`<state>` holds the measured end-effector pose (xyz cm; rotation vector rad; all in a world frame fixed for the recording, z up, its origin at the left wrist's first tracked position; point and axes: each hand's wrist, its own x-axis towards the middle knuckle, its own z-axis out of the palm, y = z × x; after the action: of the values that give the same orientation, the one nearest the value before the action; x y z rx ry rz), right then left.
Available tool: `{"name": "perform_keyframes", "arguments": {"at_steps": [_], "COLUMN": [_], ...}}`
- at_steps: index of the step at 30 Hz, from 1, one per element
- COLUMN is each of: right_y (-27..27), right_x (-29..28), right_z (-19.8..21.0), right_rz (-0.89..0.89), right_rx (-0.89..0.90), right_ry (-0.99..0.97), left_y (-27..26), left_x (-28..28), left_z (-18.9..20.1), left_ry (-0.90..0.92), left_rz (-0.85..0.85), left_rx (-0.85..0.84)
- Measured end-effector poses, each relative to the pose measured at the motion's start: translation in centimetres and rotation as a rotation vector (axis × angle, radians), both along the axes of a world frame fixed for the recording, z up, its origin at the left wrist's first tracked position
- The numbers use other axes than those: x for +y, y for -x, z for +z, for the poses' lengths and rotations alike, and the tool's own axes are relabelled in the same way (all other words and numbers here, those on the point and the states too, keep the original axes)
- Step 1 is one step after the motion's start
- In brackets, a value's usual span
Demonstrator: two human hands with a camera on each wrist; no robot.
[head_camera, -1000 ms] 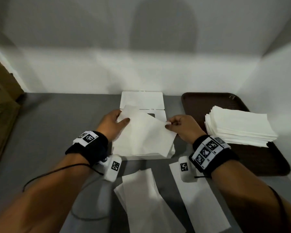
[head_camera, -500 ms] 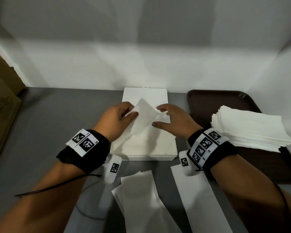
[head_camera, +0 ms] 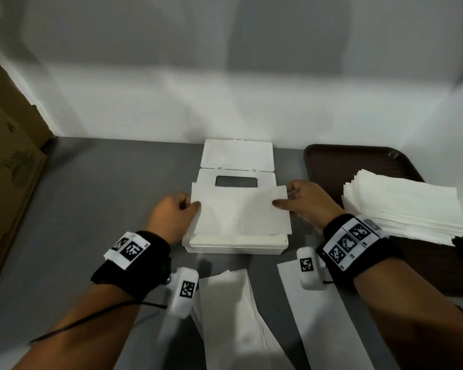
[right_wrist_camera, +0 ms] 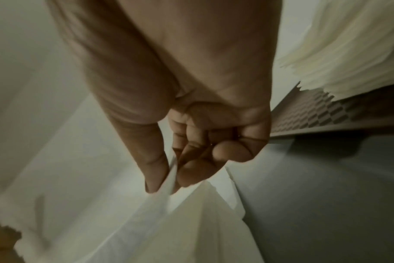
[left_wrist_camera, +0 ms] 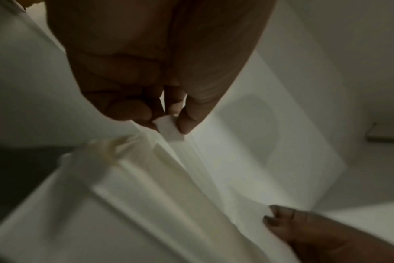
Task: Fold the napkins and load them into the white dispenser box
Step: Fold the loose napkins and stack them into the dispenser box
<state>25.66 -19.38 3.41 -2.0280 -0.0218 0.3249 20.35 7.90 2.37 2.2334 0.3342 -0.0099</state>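
Observation:
A white napkin (head_camera: pixel 238 209) lies spread over the white dispenser box (head_camera: pixel 235 247) in the middle of the grey table. My left hand (head_camera: pixel 191 206) pinches the napkin's left edge between thumb and fingers; in the left wrist view the left hand (left_wrist_camera: pixel 169 124) holds a small corner of napkin (left_wrist_camera: pixel 225 169). My right hand (head_camera: pixel 281 196) pinches the right edge, and the right wrist view shows the right hand (right_wrist_camera: pixel 171 179) with the napkin (right_wrist_camera: pixel 169 222) between thumb and forefinger. The box's slotted panel (head_camera: pixel 235 181) and its open lid (head_camera: pixel 237 156) lie behind the napkin.
A dark brown tray (head_camera: pixel 332 161) at the right bears a stack of unfolded napkins (head_camera: pixel 404 206). Folded napkin strips lie near the table's front: one (head_camera: pixel 233 316) at the centre, another (head_camera: pixel 321 316) to its right. A cardboard box (head_camera: pixel 8 169) stands at the left edge.
The napkin was bunched and tilted between my hands over the box; now both hands have moved apart and hold it stretched flat across the box, leaving the slotted panel in view.

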Motion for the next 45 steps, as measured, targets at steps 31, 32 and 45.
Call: {"name": "perform_keyframes", "arguments": {"at_steps": [31,32,45], "right_y": [4.2,4.0,3.1], "right_x": [2.7,2.8,6.2], "right_z": [-0.9,-0.6,-1.0], "right_rz": [0.280,0.278,0.416], "right_rx": [-0.272,-0.295,-0.121], "right_ry": [0.805,0.801,0.791], "left_y": [1.1,1.1,-0.5], "left_x": [-2.4,-3.0,-5.2], "left_z": [-0.2,-0.2,-1.2], "left_ry": [-0.551,-0.534,-0.540], "left_rz": [-0.378,-0.398,-0.425], "left_rx": [-0.048,-0.069,0.225]}}
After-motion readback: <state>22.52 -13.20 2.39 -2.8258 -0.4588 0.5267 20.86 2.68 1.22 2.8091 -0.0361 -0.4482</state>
